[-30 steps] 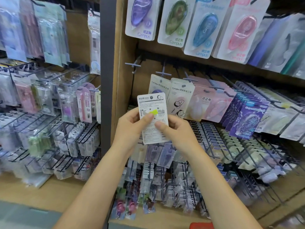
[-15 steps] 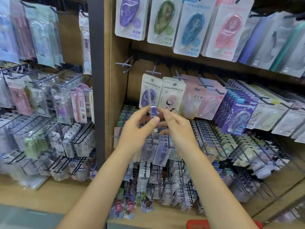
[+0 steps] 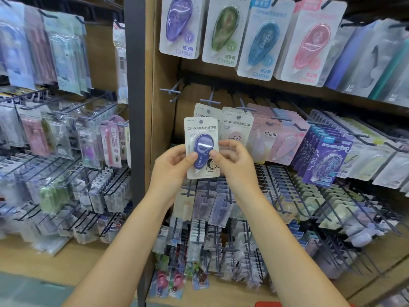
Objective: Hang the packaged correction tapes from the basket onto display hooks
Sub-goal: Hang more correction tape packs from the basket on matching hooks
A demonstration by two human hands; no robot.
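Head view: both hands pinch one pack.
Left hand (image 3: 174, 165): thumb on blister.
Right hand (image 3: 232, 161): thumb on blister.
Correction tape pack (image 3: 201, 147): upright, front facing camera.
Hook (image 3: 209, 100): above, just behind pack's hang hole.

The cream card pack with the dark blue oval correction tape (image 3: 201, 149) reads "Campus 原纸色修正带" across its top, and "Campus" runs along the blue shell itself. The cream card pack hanging just behind to the right (image 3: 236, 127) carries the same line. Up top, the purple (image 3: 179, 25), green (image 3: 225, 32), blue (image 3: 264, 38) and pink (image 3: 311, 43) teardrop tape packs each read "修正带 Campus".
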